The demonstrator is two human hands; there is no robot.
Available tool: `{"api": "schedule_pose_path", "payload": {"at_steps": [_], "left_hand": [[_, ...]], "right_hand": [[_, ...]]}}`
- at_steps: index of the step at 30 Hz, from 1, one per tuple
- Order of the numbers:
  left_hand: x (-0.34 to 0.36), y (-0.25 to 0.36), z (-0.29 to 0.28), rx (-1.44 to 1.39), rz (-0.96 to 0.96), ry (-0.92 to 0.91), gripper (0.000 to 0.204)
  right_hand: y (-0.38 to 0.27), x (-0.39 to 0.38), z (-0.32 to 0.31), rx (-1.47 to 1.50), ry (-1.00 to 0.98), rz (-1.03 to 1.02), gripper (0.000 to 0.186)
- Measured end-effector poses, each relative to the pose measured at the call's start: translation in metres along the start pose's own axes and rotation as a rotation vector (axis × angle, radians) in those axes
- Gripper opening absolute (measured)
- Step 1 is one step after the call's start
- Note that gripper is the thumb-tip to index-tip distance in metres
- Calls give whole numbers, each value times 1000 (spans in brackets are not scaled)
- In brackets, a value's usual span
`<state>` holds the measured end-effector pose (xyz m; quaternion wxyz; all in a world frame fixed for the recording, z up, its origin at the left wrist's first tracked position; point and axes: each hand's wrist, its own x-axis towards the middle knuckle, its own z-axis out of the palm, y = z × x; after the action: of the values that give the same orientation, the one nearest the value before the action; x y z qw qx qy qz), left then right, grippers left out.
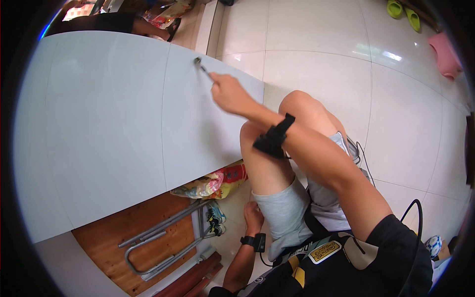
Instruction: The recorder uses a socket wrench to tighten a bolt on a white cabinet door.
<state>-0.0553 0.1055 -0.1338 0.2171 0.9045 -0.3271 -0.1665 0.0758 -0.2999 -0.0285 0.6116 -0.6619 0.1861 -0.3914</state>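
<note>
My right hand [225,91] grips a slim tool [203,66] by its handle, its small dark metal head touching or just above the large white panel [99,123] near its far right edge. A black strap with a device circles my right forearm. Lower down, my left hand [253,215] hangs beside my left thigh with its fingers curled; what is in it, if anything, is hidden. A black device is on that wrist too.
Another person's leg [153,28] in a sandal shows beyond the panel. Beneath it are a folded metal-legged wooden board [104,237], colourful bags [230,180] and shoes [216,220]. Green slippers [411,20], a pink plastic object [445,54] and a ball [433,246] lie rightward on the tiles.
</note>
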Motion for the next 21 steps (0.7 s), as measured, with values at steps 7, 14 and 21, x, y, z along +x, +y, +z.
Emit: {"api": "schedule_pose_path", "payload": {"at_steps": [7, 14, 21], "left_hand": [[-12, -1, -2, -89, -86, 30, 8], [-9, 4, -2, -145, -220, -63, 8], [-16, -11, 4, -78, -136, 13, 9]], "right_hand": [[-10, -1, 8, 95, -22, 64, 24], [-5, 1, 13, 119, 107, -155, 32], [21, -5, -5, 1, -67, 209, 38]]}}
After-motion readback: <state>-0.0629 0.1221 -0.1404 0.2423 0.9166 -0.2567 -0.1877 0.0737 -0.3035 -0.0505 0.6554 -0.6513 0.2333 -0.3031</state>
